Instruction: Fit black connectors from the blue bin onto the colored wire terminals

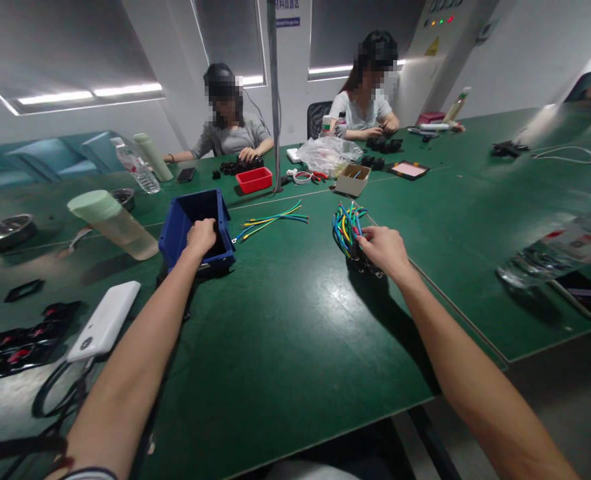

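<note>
My left hand (200,238) grips the near rim of a blue plastic bin (182,217) on the green table (285,333). My right hand (385,250) is closed on a bundle of blue, green and yellow wires (346,227) fixed to black parts, resting on the table. Between the two hands, a little farther away, lie a few loose coloured wires (270,221) with terminal ends.
A white power bank (105,320) with a black cable and black-red parts (10,347) lie at the left. A pale green tumbler (112,223) lies beside the bin. Two people work across the table near a red tray (254,179) and a cardboard box (353,179). A water bottle (560,250) lies at the right.
</note>
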A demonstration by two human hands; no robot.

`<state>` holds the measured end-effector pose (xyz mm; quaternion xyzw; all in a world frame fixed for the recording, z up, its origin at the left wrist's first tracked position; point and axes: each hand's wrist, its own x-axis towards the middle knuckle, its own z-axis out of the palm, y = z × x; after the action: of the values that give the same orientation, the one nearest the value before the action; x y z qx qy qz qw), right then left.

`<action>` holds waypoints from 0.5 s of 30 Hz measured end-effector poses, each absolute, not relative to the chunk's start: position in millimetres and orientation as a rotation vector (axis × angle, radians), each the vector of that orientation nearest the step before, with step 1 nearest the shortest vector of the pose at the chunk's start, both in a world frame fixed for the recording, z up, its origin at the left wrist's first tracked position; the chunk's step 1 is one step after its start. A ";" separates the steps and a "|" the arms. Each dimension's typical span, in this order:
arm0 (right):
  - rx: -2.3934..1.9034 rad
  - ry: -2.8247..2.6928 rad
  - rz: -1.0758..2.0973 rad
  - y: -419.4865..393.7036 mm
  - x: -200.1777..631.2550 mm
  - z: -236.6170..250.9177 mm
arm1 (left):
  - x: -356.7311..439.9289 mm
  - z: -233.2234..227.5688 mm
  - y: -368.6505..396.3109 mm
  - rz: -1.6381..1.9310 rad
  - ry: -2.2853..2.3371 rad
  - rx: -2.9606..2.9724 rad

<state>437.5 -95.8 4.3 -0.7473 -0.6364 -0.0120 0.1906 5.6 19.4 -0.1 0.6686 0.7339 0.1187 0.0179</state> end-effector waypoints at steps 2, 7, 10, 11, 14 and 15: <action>-2.113 -1.793 -0.044 -96.0 436.5 2.9 | 5.6 2.1 17.8 0.378 2.329 2.096; -2.130 -1.820 -0.046 -96.2 434.2 1.0 | 2.1 7.2 13.9 0.446 2.366 2.111; -2.125 -1.825 -0.045 -95.8 433.6 0.1 | -1.7 9.9 10.4 0.472 2.348 2.129; -2.118 -1.826 -0.042 -95.8 433.5 -0.2 | -2.6 11.1 9.0 0.486 2.348 2.132; -2.102 -1.826 -0.034 -96.0 433.2 -0.8 | -3.8 16.9 3.7 0.562 2.383 2.100; -2.100 -1.826 -0.030 -96.3 433.0 -0.8 | -3.4 20.0 1.7 0.602 2.407 2.073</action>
<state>433.0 -96.3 -0.8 -0.7426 -0.6455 -0.0107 0.1784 -3.4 1.7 20.0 0.6405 0.7436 0.1860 -0.0459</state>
